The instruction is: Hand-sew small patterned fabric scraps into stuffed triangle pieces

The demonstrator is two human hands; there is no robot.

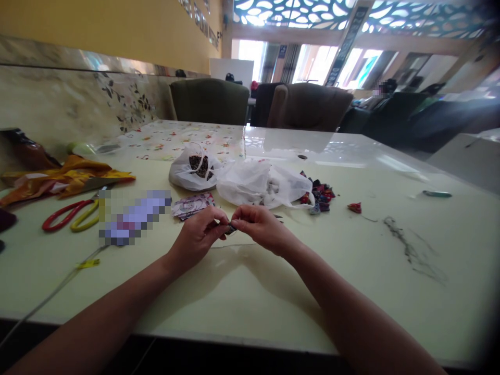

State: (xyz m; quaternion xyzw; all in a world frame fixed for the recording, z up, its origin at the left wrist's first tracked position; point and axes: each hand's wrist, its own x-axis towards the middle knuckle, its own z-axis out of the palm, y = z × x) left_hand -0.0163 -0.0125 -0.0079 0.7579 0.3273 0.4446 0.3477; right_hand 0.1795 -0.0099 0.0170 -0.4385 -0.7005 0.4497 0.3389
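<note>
My left hand (199, 229) and my right hand (265, 226) meet over the middle of the table, fingertips pinched. Between them is a small dark piece of fabric (232, 228), mostly hidden by the fingers. A thin thread (238, 245) runs across the tabletop just below the hands. Whether a needle is held cannot be made out. Close behind my left hand lie patterned fabric pieces (192, 205). Beyond the hands sit a white bag (182, 176) with dark dried bits and another white bag (242, 182) with white, fluffy-looking contents. Small stuffed fabric pieces (324, 198) are heaped to the right.
Red-and-yellow-handled scissors (64, 216), a blurred-out flat object (136, 216) with a cable (70, 273), and orange cloth (78, 172) lie left. Rightward are one red fabric piece (354, 208), tangled thread (402, 239) and a green object (436, 194). Chairs (209, 101) stand behind; a person sits far right.
</note>
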